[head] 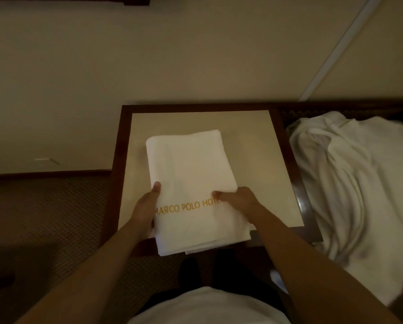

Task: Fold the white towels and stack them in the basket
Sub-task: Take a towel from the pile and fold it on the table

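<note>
White folded towel lies on the worktop; left hand and right hand grip its sides, fingers pinching it.

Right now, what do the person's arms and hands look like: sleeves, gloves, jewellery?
Both forearms are bare up to the frame edge, with no sleeve in view. The left hand and right hand wear no gloves; no watch, ring or bracelet shows, though the picture is dim and soft. A white garment covers the torso.

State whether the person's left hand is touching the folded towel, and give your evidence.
Touching. The head view shows the left hand gripping the folded towel at its edge, thumb on top.
</note>
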Demonstrator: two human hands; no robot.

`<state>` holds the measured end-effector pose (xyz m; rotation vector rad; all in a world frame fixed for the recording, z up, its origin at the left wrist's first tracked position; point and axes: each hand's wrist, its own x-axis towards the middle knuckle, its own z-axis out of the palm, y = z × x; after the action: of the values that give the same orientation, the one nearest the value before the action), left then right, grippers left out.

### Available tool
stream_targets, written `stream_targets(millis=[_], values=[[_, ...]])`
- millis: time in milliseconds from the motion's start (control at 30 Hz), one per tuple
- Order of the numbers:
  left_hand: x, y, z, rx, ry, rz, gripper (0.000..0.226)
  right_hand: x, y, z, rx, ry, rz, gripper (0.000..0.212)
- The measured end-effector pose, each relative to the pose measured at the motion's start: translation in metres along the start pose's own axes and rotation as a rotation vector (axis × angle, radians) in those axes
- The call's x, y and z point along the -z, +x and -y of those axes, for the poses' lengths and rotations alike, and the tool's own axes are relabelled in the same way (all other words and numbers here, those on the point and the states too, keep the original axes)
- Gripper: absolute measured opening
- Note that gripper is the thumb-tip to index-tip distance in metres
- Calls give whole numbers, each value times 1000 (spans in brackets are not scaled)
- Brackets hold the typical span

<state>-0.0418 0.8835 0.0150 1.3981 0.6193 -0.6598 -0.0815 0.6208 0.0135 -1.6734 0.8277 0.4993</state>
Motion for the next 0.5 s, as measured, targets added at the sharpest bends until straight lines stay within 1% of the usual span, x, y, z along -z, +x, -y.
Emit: stream_targets(millis=[33,100,200,267,333,433,500], values=[[3,-1,-1,35,17,58,44,-1,-4,-2,-21,23,35,47],[6,-2,-2,24,65,112,44,-2,-13,-3,-17,35,82,43],[4,-6,3,-53,108,116,48,0,-32,-7,-29,127,104,33],[-8,-10,6,-143,200,109,45,9,-47,-14,-58,209,122,33],[-28,-14,10,-220,284,127,48,23,-60,-24,-45,239,73,35],[-73,-27,10,-318,405,204,55,58,-79,-42,46,289,-109,39],[-106,-38,9,-378,465,274,53,85,-95,-56,99,344,-186,42]])
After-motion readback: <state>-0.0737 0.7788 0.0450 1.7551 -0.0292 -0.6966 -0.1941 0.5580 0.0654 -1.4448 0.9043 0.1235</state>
